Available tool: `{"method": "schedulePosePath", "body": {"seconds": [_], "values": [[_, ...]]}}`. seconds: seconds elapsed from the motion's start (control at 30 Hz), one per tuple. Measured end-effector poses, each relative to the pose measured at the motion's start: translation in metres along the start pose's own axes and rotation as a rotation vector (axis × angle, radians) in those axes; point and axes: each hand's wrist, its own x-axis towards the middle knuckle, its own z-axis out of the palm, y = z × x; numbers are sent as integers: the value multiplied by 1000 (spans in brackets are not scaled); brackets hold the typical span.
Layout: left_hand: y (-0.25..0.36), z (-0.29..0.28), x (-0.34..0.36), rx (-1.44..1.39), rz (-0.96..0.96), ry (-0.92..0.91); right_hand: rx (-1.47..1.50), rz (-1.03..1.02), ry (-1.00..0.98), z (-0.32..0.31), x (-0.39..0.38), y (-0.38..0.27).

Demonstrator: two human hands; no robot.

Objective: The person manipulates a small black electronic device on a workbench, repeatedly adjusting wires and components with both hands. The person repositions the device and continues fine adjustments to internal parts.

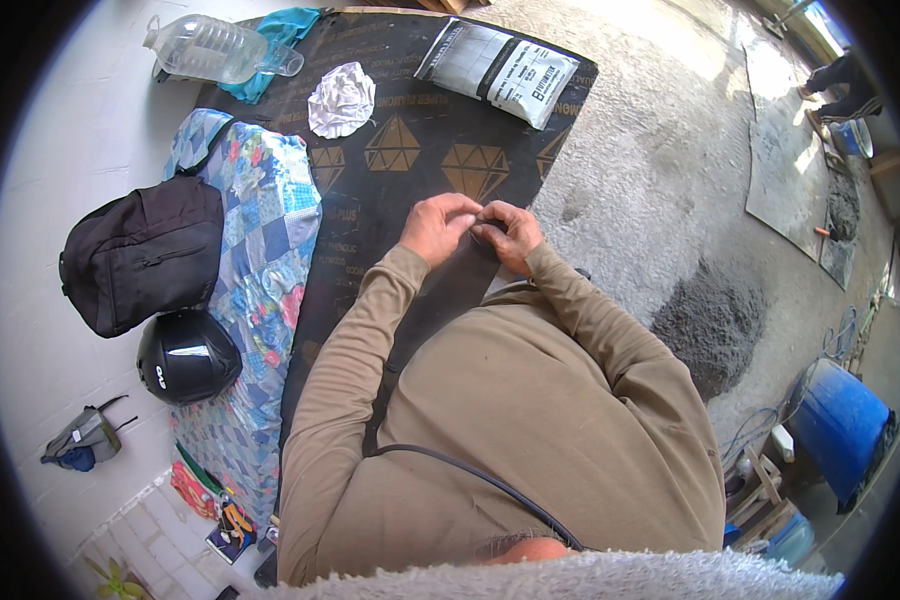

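Note:
My left hand (436, 230) and my right hand (511, 238) meet fingertip to fingertip in front of my chest, over a black board (390, 250) printed with gold diamond shapes. Both are closed in a pinch. Whatever lies between the fingertips is too small and hidden to name. Beyond my hands, a crumpled white paper (341, 100) rests on the board. A silver and black plastic pouch (497, 72) lies at the board's far right corner.
Left: a clear plastic bottle (215, 48), teal cloth (280, 45), black backpack (145, 255) and black helmet (188, 357) by a patterned blue cloth (255, 230). Right: a grey sand heap (710, 325), a blue drum (838, 425), and another person's legs (845, 90) farther off.

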Motion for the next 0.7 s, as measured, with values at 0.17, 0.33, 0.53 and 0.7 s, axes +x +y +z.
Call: {"method": "schedulePosePath", "body": {"seconds": [0.17, 0.33, 0.53, 0.7], "values": [[2, -4, 0, 148, -103, 38, -23, -9, 48, 5, -2, -2], [5, -5, 1, 92, -110, 52, 270, -58, 83, 16, -4, 4], [7, -6, -2, 69, -136, 33, 157, 50, -31, 5, -2, -1], [10, -4, -2, 53, -118, 27, 230, 86, -43, 12, 2, 8]]}}
